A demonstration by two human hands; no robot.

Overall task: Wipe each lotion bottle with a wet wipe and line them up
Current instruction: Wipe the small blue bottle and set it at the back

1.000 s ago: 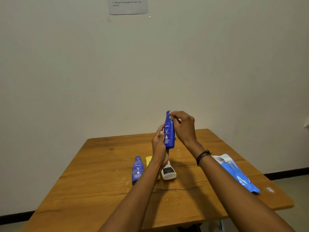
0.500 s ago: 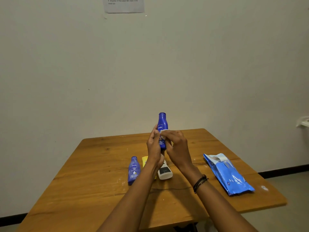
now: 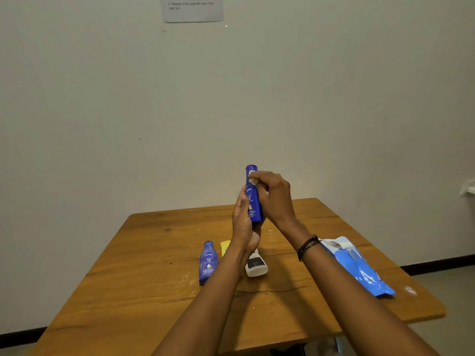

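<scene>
I hold a dark blue lotion bottle (image 3: 253,199) upright above the table. My left hand (image 3: 243,226) grips its lower part from the left. My right hand (image 3: 273,195) presses a small white wet wipe (image 3: 253,179) against the bottle's neck, just under the cap. Three more bottles lie on the wooden table (image 3: 144,286) below my hands: a second blue bottle (image 3: 208,263), a yellow one (image 3: 225,247) mostly hidden behind my left wrist, and a white one (image 3: 255,267).
A blue wet wipe pack (image 3: 359,268) lies on the table's right side, its flap peeled open. A printed sheet (image 3: 192,9) is stuck high on the wall. A white fitting (image 3: 467,187) shows at the right edge.
My right hand with the wipe went down the bottle's body and has come back up to its neck. The bottle stays upright in my left hand.
</scene>
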